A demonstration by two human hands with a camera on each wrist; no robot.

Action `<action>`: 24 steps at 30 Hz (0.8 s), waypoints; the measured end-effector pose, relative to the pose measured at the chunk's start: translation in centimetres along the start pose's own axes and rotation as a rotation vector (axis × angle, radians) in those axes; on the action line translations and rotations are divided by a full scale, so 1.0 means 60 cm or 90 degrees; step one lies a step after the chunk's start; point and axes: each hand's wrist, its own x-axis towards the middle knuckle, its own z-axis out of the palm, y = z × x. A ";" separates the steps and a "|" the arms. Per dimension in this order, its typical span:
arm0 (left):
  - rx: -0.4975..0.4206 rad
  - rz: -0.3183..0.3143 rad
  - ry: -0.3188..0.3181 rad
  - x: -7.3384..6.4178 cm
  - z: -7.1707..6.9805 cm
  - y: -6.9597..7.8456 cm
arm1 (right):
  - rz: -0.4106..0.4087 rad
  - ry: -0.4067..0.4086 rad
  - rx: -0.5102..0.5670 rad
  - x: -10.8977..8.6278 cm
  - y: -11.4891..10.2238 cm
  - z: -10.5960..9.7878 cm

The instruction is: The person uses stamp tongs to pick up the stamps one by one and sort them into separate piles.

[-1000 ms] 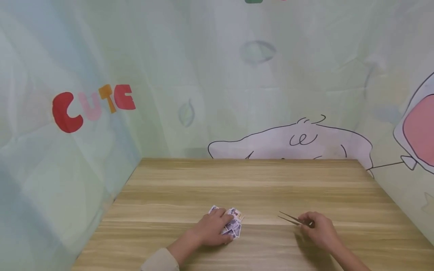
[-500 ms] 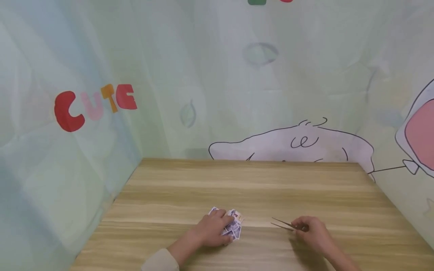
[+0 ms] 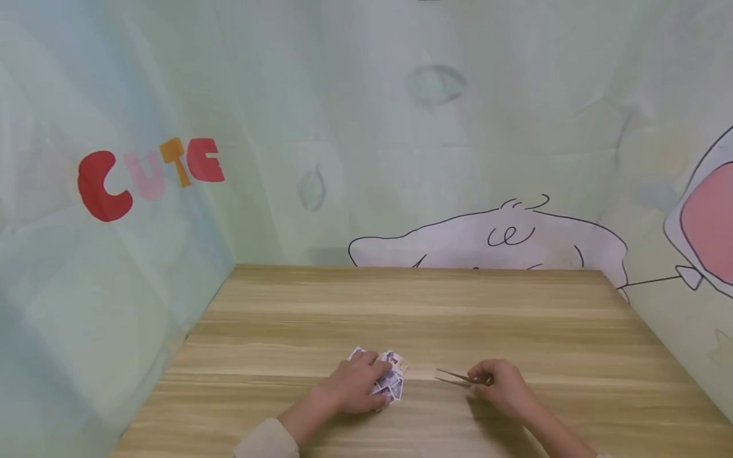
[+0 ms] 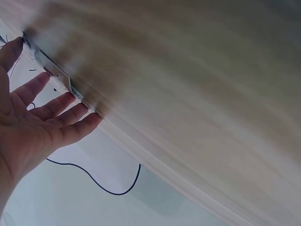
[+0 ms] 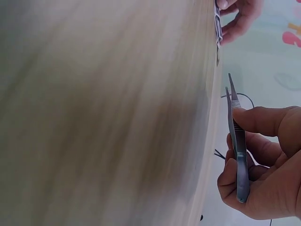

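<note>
Several small printed paper pieces (image 3: pixel 392 383) with white borders, like stamps or little cards, lie overlapping in a loose pile on the wooden table. My left hand (image 3: pixel 356 385) rests on the pile, palm down with spread fingers, and covers part of it. In the left wrist view its fingertips (image 4: pixel 68 97) touch the thin edge of the pile. To the right of the pile, my right hand (image 3: pixel 504 387) pinches metal tweezers (image 5: pixel 241 157) between thumb and fingers. The tweezers' tips are slightly apart, point left toward the pile and have nothing between them.
The wood-grain table (image 3: pixel 412 305) stretches out beyond both hands to its back edge. Pale green cloth (image 3: pixel 275 95) with printed letters and cartoon drawings hangs behind the table and at its sides.
My right hand has moved left with the tweezers, bringing their tips closer to the paper pile. The left hand stays on the pile.
</note>
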 end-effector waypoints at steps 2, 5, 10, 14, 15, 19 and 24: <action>0.002 0.002 0.002 0.000 0.000 0.000 | -0.001 -0.006 -0.004 0.003 -0.001 0.004; 0.005 0.002 0.004 0.000 0.001 -0.001 | -0.005 -0.017 0.000 0.008 -0.002 0.010; 0.003 0.001 0.003 -0.001 0.002 -0.001 | -0.002 -0.033 0.002 0.018 -0.009 0.017; -0.001 0.000 -0.002 0.000 0.002 -0.001 | 0.010 -0.042 -0.008 0.026 -0.018 0.022; -0.001 0.000 -0.003 0.000 0.002 -0.001 | 0.013 -0.044 -0.010 0.029 -0.019 0.024; 0.000 0.000 -0.005 0.001 0.002 -0.001 | 0.009 -0.062 -0.015 0.038 -0.021 0.032; -0.006 -0.002 -0.008 0.001 0.002 0.001 | -0.022 -0.079 -0.013 0.045 -0.019 0.038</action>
